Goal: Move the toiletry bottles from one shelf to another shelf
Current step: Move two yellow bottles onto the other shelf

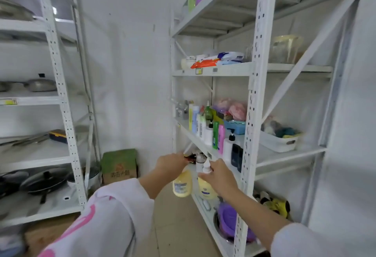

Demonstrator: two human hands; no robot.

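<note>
in front of the right-hand rack, each hand carries a yellow bottle by its neck, so the bodies hang clear of the shelf edge. the left hand [169, 163] is closed over the top of the left bottle [182, 185]; the right hand [218, 175] is wrapped around the white cap of the right bottle [206, 190]. both hang just below the crowded toiletry shelf [200, 141] (probably their destination, though the blur makes that uncertain).
</note>
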